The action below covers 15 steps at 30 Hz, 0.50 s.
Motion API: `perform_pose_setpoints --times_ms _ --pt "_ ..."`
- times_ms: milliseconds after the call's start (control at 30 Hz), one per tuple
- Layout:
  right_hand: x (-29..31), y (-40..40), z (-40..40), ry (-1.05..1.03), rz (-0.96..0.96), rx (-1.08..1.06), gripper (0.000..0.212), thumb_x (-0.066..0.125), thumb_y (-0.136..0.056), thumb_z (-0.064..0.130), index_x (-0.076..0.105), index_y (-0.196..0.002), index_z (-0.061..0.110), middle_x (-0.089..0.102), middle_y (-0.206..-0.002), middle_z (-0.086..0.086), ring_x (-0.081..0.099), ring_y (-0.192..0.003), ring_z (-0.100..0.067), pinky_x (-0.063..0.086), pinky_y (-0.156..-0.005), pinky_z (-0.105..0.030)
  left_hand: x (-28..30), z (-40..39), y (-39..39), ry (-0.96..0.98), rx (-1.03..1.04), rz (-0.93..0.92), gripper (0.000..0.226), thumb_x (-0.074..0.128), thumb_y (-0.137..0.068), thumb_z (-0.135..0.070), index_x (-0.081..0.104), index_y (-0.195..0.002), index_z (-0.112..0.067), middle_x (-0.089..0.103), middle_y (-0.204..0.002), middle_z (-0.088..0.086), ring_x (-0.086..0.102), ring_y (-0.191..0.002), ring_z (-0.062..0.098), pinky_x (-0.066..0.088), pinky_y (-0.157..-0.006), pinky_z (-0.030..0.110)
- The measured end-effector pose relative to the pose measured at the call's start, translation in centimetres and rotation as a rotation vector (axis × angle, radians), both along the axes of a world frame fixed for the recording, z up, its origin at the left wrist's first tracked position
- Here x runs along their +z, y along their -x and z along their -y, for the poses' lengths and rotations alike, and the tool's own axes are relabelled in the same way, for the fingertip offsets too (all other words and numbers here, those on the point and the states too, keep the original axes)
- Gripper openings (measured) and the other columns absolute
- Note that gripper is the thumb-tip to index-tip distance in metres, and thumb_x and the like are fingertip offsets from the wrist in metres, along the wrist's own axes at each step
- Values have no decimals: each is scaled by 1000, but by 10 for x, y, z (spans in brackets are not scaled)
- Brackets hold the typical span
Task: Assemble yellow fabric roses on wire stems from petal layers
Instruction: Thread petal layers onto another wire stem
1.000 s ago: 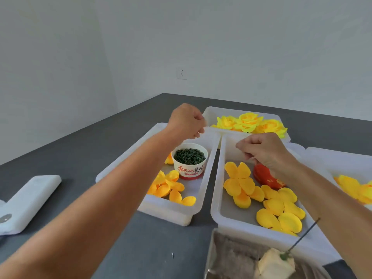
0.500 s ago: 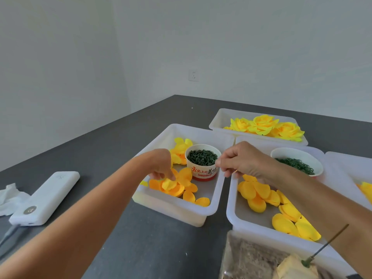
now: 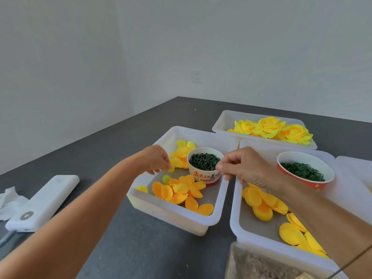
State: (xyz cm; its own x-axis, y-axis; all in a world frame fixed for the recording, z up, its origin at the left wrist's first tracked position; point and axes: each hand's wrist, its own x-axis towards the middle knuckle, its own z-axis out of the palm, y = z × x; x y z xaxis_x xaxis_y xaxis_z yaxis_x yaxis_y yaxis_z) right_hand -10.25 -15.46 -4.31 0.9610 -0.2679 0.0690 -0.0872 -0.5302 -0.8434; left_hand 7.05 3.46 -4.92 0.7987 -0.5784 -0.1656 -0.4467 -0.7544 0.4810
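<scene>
- Head view shows several finished roses [image 3: 270,128] in the tray at the far edge of the bench.
- Many loose petal layers [image 3: 182,190] lie in the two near trays, not yet assembled.
- Left hand [image 3: 156,160] pinches one yellow petal above the left tray [image 3: 171,215].
- Right hand [image 3: 244,167] has curled fingers; whether it holds something, I cannot tell.

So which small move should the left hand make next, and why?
Probably lift the small yellow petal piece it pinches clear of the left tray and bring it toward the right hand, whose curled fingers wait beside the cup.
</scene>
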Motion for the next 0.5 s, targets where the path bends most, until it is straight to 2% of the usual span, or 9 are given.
perform_pose_setpoints --times_ms 100,200,300,367,433,467,500 --pt "-5 -3 -1 25 135 69 7 70 -83 11 74 -78 12 71 -69 3 64 -67 -5 50 -60 -14 -6 2 6 -74 -109 -106 16 63 -88 -25 64 -99 -13 64 -89 -1 63 -74 10 54 -66 20" --pt "-11 -7 -5 55 147 139 13 71 -82 13 74 -76 23 72 -76 8 66 -77 -1 51 -71 -13 -10 6 15 -135 -215 -211 20 63 -89 -26 64 -106 -15 65 -95 0 64 -80 12 54 -78 24" --pt "-18 -7 -3 70 119 157 15 72 -81 15 72 -74 28 72 -74 10 65 -77 0 50 -72 -13 -2 7 14 -186 -219 -98 22 54 -93 -17 63 -112 -10 66 -106 6 62 -88 17 52 -83 28" --pt "-21 -6 -1 72 124 149 12 72 -82 17 73 -76 27 72 -74 10 64 -77 0 51 -74 -16 7 6 15 -412 -271 84 31 56 -91 -16 60 -121 -8 63 -115 9 57 -93 18 48 -73 17" --pt "-22 -6 -2 86 125 138 10 71 -82 17 74 -77 25 71 -75 11 64 -78 0 51 -77 -20 10 3 23 -777 -376 170 41 61 -88 -25 57 -124 -6 60 -111 7 51 -88 17 37 -50 9" --pt "-21 -6 -2 91 121 136 9 71 -82 17 74 -78 24 71 -76 10 64 -80 -1 51 -79 -22 7 2 26 -925 -400 180 42 61 -87 -25 57 -123 -5 60 -111 7 52 -87 18 36 -50 11" --pt "-21 -6 -3 91 117 136 9 71 -82 17 74 -78 24 71 -78 10 64 -82 -2 52 -81 -24 2 2 28 -1011 -403 197 39 59 -88 -23 57 -122 -4 61 -113 8 53 -87 20 40 -57 15"
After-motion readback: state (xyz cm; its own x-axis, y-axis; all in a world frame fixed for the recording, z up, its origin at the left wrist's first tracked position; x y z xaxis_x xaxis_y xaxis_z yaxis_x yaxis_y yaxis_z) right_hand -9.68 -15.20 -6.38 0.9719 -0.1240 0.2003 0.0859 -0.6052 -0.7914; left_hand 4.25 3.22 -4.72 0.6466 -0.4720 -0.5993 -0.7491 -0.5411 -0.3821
